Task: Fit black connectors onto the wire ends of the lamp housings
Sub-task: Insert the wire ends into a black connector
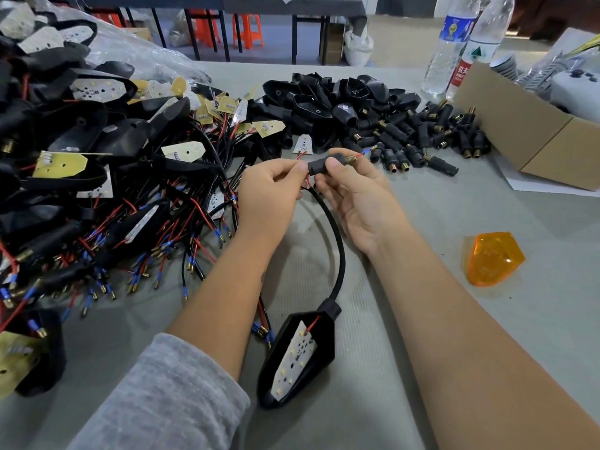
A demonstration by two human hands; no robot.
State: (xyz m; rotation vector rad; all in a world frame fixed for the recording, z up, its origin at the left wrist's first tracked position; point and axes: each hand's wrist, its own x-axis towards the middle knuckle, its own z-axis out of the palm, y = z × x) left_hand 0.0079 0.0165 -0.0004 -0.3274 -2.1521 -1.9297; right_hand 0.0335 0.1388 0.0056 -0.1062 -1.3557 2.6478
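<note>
Grey table covering carries a lamp housing near the person. Above it, the right hand grips a black connector while the left hand pinches the red wire feeding into it.

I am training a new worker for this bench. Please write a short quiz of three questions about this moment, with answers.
1. True or false: the right hand grips a black connector.
2. Which item lies alone at the right of the table: A) orange lens, B) blue lens?
3. Fill in: the left hand pinches the red ____.

Key: 1 true. 2 A, the orange lens. 3 wire, which leaves the connector's far end.
</note>
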